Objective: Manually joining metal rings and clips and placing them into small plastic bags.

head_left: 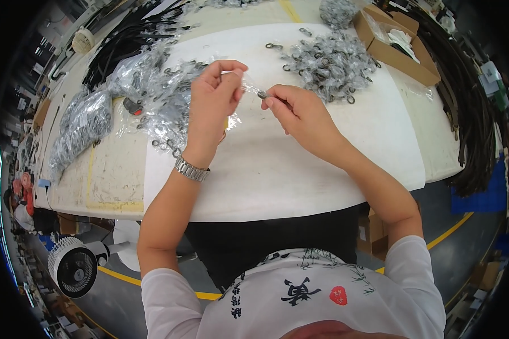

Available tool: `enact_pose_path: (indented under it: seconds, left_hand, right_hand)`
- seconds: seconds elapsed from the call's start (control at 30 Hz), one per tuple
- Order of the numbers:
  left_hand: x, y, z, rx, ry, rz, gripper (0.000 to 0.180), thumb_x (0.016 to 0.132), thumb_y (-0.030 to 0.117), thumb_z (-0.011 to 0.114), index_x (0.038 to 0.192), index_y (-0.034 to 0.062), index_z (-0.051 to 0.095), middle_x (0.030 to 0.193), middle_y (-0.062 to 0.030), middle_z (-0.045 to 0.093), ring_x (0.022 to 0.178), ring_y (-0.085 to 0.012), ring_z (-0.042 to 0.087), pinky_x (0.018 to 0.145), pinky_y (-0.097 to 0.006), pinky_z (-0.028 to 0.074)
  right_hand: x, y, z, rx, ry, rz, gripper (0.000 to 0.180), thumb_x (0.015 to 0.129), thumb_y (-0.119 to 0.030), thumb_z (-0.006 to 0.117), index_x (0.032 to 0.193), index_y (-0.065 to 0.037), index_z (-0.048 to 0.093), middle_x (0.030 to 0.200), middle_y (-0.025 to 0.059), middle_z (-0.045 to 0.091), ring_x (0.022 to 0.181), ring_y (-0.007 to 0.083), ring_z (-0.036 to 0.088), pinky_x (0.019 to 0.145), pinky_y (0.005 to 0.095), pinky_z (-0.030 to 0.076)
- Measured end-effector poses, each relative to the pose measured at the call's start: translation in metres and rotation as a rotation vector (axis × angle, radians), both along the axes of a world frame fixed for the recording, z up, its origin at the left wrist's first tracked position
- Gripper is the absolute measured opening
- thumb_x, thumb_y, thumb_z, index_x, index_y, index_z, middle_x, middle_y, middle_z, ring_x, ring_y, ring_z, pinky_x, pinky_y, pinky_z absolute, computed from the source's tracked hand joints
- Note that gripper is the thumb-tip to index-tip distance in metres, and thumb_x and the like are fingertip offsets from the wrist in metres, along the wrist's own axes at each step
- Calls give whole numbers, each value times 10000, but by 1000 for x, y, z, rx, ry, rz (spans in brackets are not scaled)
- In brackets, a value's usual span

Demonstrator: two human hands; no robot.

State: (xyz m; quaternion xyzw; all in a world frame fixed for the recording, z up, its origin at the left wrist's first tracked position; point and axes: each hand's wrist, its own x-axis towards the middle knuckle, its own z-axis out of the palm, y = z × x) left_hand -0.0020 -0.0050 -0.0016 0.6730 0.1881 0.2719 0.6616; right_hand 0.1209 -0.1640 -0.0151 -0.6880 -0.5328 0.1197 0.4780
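Above the white sheet, my left hand, with a metal watch on its wrist, is closed and pinches a strip of clear plastic wrap. The plastic stretches across to a small dark metal clasp, gripped between the thumb and fingers of my right hand. The clasp's exact shape is partly covered by my fingertips. Behind and beside my left hand spreads a heap of plastic-wrapped metal clasps. Another pile of wrapped clasps lies beyond my right hand.
An open cardboard box stands at the far right, near a bundle of dark straps. Black cords and a bulging plastic bag lie at the left. A white fan is below the table's left edge.
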Motion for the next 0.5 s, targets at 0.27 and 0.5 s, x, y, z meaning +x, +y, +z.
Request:
enact_pose_path:
  seconds: [0.27,0.5]
  left_hand:
    - [2,28,2,337,229,-371,336,1052,131,523,1313,-6,684,829,6,674,706,-56,453,639,-219,400]
    - [-2,1,4,402,142,-422,351,1062,101,496,1346,-31,653,830,-13,696,728,-72,500,657,-229,432]
  right_hand:
    - [11,2,0,-46,386,150,295,1044,-249,529,910,-29,672,630,-2,543,533,86,512,529,284,417]
    - [13,9,-4,-19,478,130,323,1056,-238,521,860,-14,646,663,4,588,562,80,522,542,266,459]
